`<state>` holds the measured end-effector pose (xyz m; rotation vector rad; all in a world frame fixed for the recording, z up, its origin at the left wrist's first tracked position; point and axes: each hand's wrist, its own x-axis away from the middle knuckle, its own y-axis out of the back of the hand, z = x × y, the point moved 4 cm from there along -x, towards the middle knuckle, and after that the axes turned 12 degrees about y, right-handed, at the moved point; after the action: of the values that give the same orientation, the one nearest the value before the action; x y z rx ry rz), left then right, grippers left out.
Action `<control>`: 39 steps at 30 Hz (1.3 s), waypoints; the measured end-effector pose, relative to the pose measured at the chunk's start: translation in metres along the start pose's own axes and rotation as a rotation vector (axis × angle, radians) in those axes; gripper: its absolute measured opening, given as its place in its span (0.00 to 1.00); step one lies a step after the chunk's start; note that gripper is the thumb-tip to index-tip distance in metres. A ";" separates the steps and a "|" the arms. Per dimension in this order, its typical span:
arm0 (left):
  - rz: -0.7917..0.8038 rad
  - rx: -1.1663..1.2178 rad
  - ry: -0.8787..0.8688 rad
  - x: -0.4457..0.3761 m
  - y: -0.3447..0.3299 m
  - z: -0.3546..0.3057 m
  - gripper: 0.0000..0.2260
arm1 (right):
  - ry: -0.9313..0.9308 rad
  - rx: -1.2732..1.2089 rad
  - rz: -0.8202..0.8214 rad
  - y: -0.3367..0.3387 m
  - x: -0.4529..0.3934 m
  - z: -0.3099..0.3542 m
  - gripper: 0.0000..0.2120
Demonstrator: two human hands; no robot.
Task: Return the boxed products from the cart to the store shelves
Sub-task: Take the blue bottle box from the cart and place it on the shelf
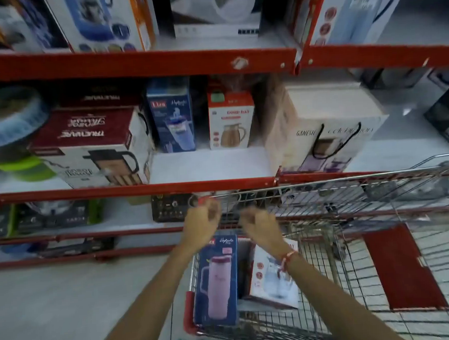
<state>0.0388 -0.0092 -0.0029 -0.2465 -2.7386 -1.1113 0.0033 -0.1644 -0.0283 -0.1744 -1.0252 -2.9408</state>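
Note:
A wire shopping cart [325, 189] stands against red store shelves. A dark blue box picturing a pink tumbler [216, 282] stands upright in its near left corner. Beside it a white box picturing a jug [271, 280] leans, partly hidden by my right forearm. My left hand [202, 223] and my right hand [257, 224] hover over the cart's far end, fingers curled, both blurred and holding nothing I can make out. On the middle shelf stand a matching blue tumbler box [171, 115] and a white and orange jug box [231, 121].
The middle shelf [212, 165] has bare white surface in front of those two boxes. A large flask box [91, 150] flanks it on the left, a Ganesh box [326, 128] on the right. A red flap [403, 269] lies in the cart. Upper shelves hold more boxes.

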 end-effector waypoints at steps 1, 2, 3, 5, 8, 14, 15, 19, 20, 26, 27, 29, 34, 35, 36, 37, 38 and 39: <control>0.123 -0.003 0.136 0.002 -0.023 0.021 0.09 | -0.120 -0.036 0.120 -0.020 0.007 -0.019 0.11; 0.222 -0.025 0.258 0.007 -0.043 0.039 0.10 | -0.234 -0.097 0.238 -0.038 0.013 -0.034 0.11; 0.298 -0.066 0.363 0.013 -0.066 0.064 0.12 | -0.360 -0.180 0.312 -0.057 0.024 -0.053 0.09; 0.383 -0.156 0.516 0.029 -0.098 0.104 0.17 | -0.481 -0.295 0.372 -0.085 0.040 -0.074 0.02; 0.332 -0.191 0.531 0.038 -0.125 0.129 0.28 | -0.542 -0.329 0.371 -0.118 0.043 -0.094 0.08; 0.103 -0.100 0.787 0.032 -0.134 0.122 0.33 | -0.493 -0.436 0.380 -0.156 0.038 -0.121 0.10; 0.097 -0.042 0.827 0.027 -0.132 0.120 0.33 | -0.486 -0.468 0.365 -0.158 0.036 -0.129 0.10; 0.096 0.022 0.890 0.021 -0.122 0.107 0.28 | -0.544 -0.572 0.295 -0.138 0.041 -0.126 0.20; 0.120 0.014 0.872 0.021 -0.122 0.105 0.26 | -0.541 -0.581 0.297 -0.132 0.044 -0.121 0.21; 0.180 0.117 0.600 0.024 -0.095 0.080 0.13 | -0.456 -0.490 0.200 -0.072 0.055 -0.081 0.25; 0.147 0.150 0.545 0.024 -0.085 0.073 0.16 | -0.415 -0.463 0.190 -0.060 0.052 -0.072 0.26; 0.089 0.264 0.420 0.024 -0.060 0.058 0.18 | -0.342 -0.453 0.151 -0.035 0.045 -0.051 0.26; 0.020 0.441 0.269 0.023 -0.005 0.030 0.21 | -0.109 -0.360 0.097 0.003 0.031 -0.008 0.27; 0.017 0.478 0.262 0.023 0.001 0.027 0.21 | -0.088 -0.336 0.081 0.006 0.027 -0.001 0.27; 0.022 0.519 0.266 0.022 0.005 0.024 0.21 | -0.084 -0.309 0.071 0.007 0.024 0.004 0.27; 0.018 0.547 0.273 0.020 0.009 0.022 0.20 | -0.072 -0.284 0.065 0.007 0.020 0.010 0.28; 0.009 0.568 0.279 0.017 0.014 0.021 0.20 | -0.058 -0.245 0.052 0.008 0.015 0.015 0.28; -0.001 0.592 0.281 0.014 0.018 0.021 0.19 | -0.034 -0.220 0.035 0.010 0.008 0.022 0.27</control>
<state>0.0275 0.0195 -0.0028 -0.0021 -2.6562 -0.2671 -0.0021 -0.1588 -0.0041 -0.2444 -0.6906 -3.0222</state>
